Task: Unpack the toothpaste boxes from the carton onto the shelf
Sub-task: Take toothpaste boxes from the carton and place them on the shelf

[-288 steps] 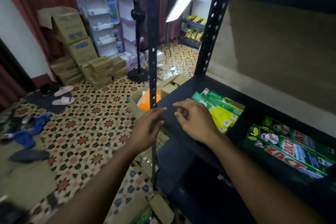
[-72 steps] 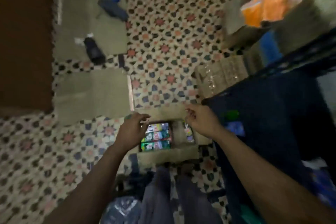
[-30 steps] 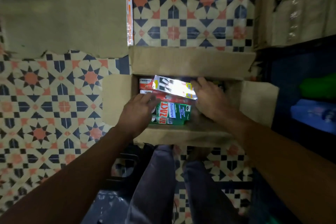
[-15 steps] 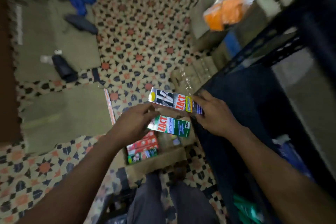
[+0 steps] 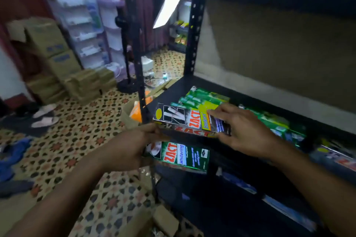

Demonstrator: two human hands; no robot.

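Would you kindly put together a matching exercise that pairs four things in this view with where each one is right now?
Things:
1. Smokers box
2. Whitening box
3. green-yellow boxes
4. slippers

Places:
A. on the floor, far left
B. held at its ends by the left hand and right hand, at the shelf edge
C. lying on the shelf, behind the right hand
D. below the shelf edge, beside the left hand

Pairs: 1-B; 2-D; 3-C; 4-A.

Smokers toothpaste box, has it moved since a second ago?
Yes: the Smokers box rose from the floor carton to the front edge of the shelf.
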